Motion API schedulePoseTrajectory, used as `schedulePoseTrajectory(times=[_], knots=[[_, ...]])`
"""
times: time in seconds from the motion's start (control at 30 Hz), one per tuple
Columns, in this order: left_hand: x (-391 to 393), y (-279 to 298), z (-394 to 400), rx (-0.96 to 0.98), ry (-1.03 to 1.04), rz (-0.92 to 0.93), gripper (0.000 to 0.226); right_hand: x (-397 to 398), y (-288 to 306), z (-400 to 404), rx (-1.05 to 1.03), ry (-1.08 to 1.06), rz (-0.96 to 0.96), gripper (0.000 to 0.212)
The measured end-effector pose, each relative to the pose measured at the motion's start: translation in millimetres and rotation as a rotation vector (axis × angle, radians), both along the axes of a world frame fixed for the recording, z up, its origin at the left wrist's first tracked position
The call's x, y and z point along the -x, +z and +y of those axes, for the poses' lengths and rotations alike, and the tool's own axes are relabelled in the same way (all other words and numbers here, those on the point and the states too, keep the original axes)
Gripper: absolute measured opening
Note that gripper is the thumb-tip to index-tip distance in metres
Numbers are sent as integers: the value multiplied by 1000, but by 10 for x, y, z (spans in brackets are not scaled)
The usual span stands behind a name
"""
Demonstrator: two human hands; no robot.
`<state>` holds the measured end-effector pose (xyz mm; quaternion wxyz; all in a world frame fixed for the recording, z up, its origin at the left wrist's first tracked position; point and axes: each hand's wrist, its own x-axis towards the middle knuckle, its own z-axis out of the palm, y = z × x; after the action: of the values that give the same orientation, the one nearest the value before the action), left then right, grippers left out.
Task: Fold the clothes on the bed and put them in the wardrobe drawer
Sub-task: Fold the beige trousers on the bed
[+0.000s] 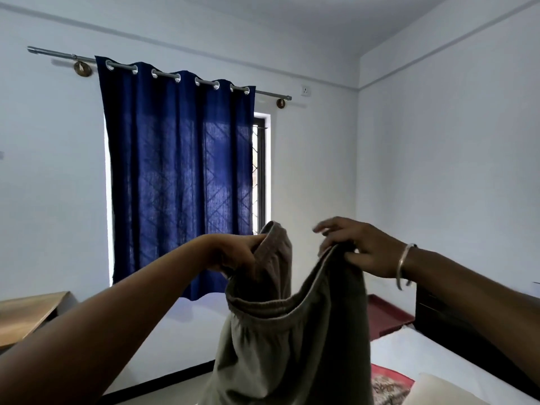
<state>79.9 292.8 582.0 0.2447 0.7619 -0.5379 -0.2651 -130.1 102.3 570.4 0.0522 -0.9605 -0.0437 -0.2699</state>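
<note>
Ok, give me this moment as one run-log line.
stage: garment held up for folding | left hand: grips olive trousers at waistband | right hand: pinches waistband's other side | bed: below right | drawer: not in view

The white-sheeted bed carries a red patterned cloth beside a pale pillow.

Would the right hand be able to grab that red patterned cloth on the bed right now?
Probably not yet: the right hand is pinching the olive trousers held up in the air, and they hang between it and the red patterned cloth.
</note>
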Motion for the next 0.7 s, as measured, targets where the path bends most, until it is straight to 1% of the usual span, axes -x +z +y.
schedulePoseTrajectory(times=[0.1,0.17,0.23,0.27,0.33,0.4,0.43,0.47,0.5,0.53,0.57,0.63,0.67,0.7], knots=[[118,53,-26,-131,-147,-69,91,-197,58,207,-80,80,55,42],[189,76,-36,-153,-212,-121,88,-302,73,302,-173,116,107,46],[230,77,-45,-115,-235,-166,82,-379,80,337,-246,148,135,36],[233,65,-36,-90,-240,-177,79,-398,71,350,-273,155,113,29],[187,35,-4,0,-237,-178,78,-418,46,339,-320,111,37,27],[112,-7,56,128,-217,-124,78,-440,16,295,-349,32,-61,28],[95,-32,108,208,-193,-77,73,-450,-5,273,-354,-10,-103,27],[76,-49,157,305,-159,-24,62,-458,-18,236,-362,-54,-138,25],[38,-78,207,415,-120,21,47,-467,-27,198,-375,-94,-168,22],[-1,-110,257,477,-91,45,30,-465,-26,164,-390,-124,-192,22],[-44,-141,314,487,-82,37,27,-458,-20,133,-409,-139,-212,23],[-128,-214,442,402,-105,-88,48,-445,1,127,-450,-127,-240,30],[-149,-258,484,367,-130,-173,49,-447,12,149,-458,-113,-253,31],[-150,-289,514,353,-144,-249,43,-455,30,176,-457,-100,-262,31]])
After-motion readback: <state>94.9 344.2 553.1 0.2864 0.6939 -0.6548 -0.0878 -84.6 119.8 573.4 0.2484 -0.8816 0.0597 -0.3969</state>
